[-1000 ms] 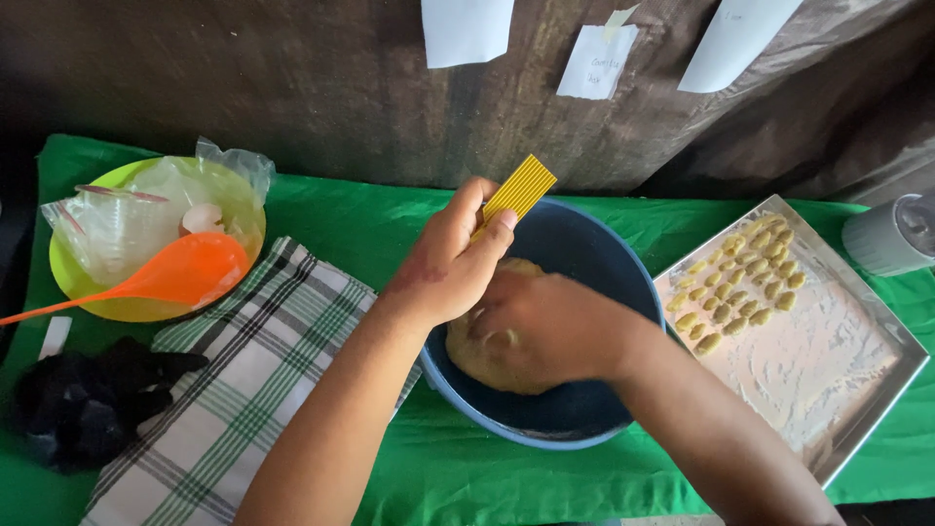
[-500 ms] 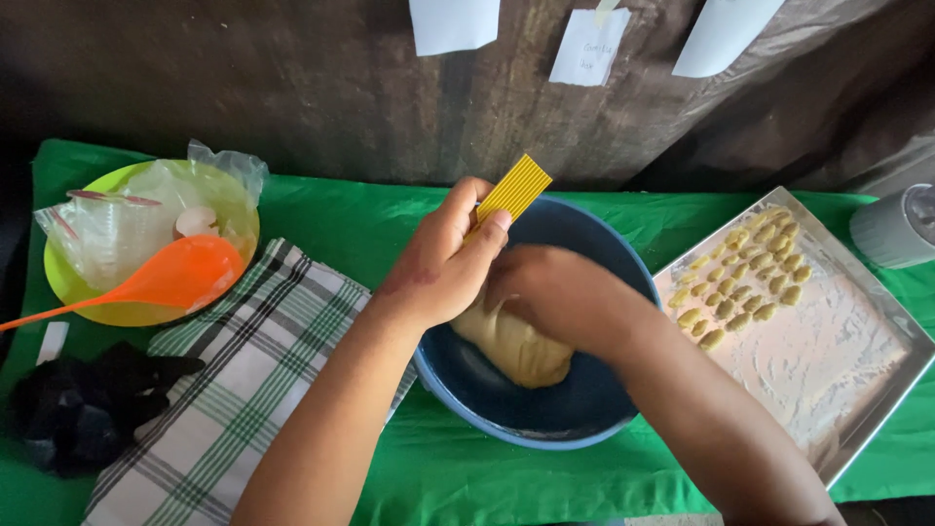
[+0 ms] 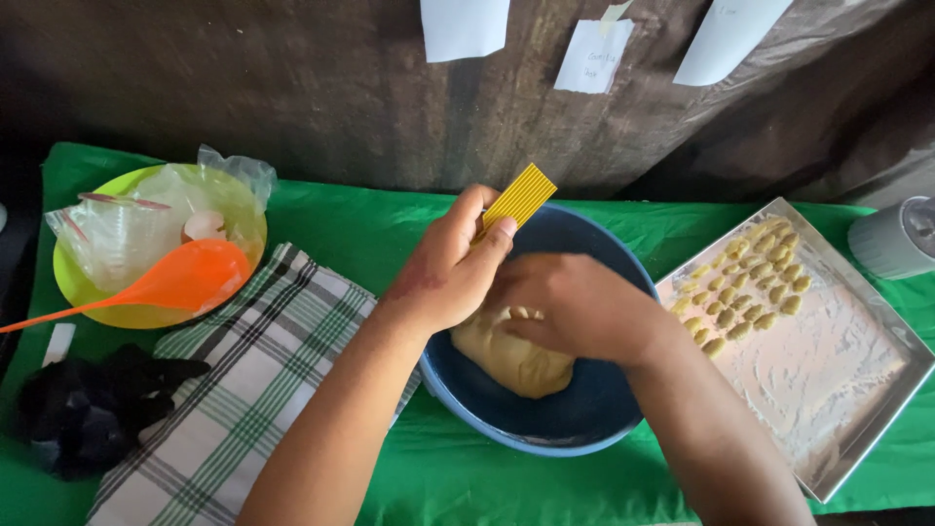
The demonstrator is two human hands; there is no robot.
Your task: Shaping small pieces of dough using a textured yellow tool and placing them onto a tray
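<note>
Left grip [image 3: 453,268] holds yellow ridged board [image 3: 519,196]; right grip [image 3: 565,307] pinches dough [image 3: 511,356].
Dough sits in blue bowl [image 3: 584,429], under both grips, on green-covered desk [image 3: 370,229].

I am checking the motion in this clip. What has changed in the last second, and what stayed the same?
The right hand moved from on top of the dough to its right edge, fingers now digging in, so more of the dough shows in the blue bowl. The left hand still holds the yellow ridged board at the bowl's rim. Tray, cloth and orange spoon stayed put.
</note>
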